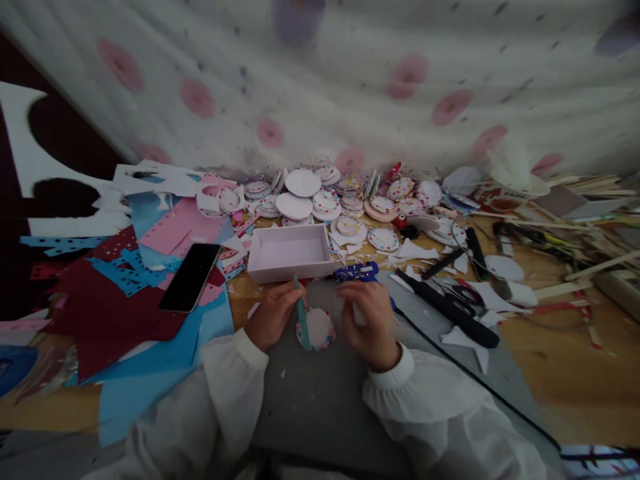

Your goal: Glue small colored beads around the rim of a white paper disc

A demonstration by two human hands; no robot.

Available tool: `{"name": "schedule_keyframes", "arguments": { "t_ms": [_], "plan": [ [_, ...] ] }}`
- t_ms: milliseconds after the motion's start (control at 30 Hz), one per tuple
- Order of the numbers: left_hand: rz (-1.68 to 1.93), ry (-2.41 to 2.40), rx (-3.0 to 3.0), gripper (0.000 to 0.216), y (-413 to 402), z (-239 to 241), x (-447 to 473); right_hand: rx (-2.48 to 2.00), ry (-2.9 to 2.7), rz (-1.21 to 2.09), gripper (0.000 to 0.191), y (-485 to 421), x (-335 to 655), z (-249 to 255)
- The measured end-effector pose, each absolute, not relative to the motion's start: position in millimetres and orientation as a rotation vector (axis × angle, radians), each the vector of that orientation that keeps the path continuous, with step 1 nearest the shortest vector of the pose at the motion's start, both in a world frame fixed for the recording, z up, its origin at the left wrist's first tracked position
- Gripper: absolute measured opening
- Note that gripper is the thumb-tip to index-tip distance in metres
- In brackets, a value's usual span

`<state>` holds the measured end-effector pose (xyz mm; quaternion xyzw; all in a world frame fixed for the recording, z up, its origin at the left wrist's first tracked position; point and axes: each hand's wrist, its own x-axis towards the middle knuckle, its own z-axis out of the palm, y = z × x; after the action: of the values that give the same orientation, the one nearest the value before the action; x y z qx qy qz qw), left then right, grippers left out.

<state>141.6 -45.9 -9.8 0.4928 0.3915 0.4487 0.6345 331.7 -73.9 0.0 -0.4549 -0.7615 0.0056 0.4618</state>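
Observation:
My left hand (273,315) is closed on a thin teal stick (302,317) that lies across a small round paper disc (317,329) with a dotted rim, resting on a grey mat (310,393). My right hand (369,320) is curled just right of the disc, holding a blue glue gun (357,272) whose body shows above the fingers. An empty white box (290,253) stands directly behind both hands.
A black phone (190,277) lies on red, blue and pink paper sheets (125,293) at the left. Several decorated round discs (345,200) pile up along the back wall. Black tools and scissors (457,303) with paper scraps sit right; wooden sticks (590,247) lie far right.

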Motion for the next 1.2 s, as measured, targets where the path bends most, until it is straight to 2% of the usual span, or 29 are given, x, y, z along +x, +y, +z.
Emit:
{"name": "schedule_keyframes", "arguments": {
  "t_ms": [67, 167, 267, 367, 467, 733, 1033, 1200],
  "plan": [
    [1.05, 0.897, 1.154, 0.026, -44, -7, 141, -1.407, -1.673, -0.043, 0.007, -65, 346, 0],
    [1.04, 0.896, 1.195, 0.026, -42, -5, 139, -1.815, -1.565, -0.188, 0.028, -55, 368, -6],
    [1.004, 0.869, 1.24, 0.026, -41, -7, 137, -2.163, -1.645, -0.173, 0.048, -54, 376, -12],
    [0.975, 0.826, 1.289, 0.028, -39, -14, 135, -2.335, -1.759, -0.067, 0.052, -57, 372, -13],
    [0.942, 0.766, 1.3, 0.027, -37, -20, 133, -2.34, -1.845, 0.031, 0.042, -57, 367, -11],
    [0.929, 0.695, 1.264, 0.026, -35, -21, 132, -2.24, -1.758, 0.195, 0.033, -53, 370, -12],
    [0.938, 0.653, 1.221, 0.027, -35, -18, 132, -1.839, -1.404, 0.33, 0.045, -56, 356, -5],
    [0.919, 0.647, 1.232, 0.027, -36, -18, 131, -1.698, -1.495, 0.341, 0.031, -61, 347, -6]
  ]
}}
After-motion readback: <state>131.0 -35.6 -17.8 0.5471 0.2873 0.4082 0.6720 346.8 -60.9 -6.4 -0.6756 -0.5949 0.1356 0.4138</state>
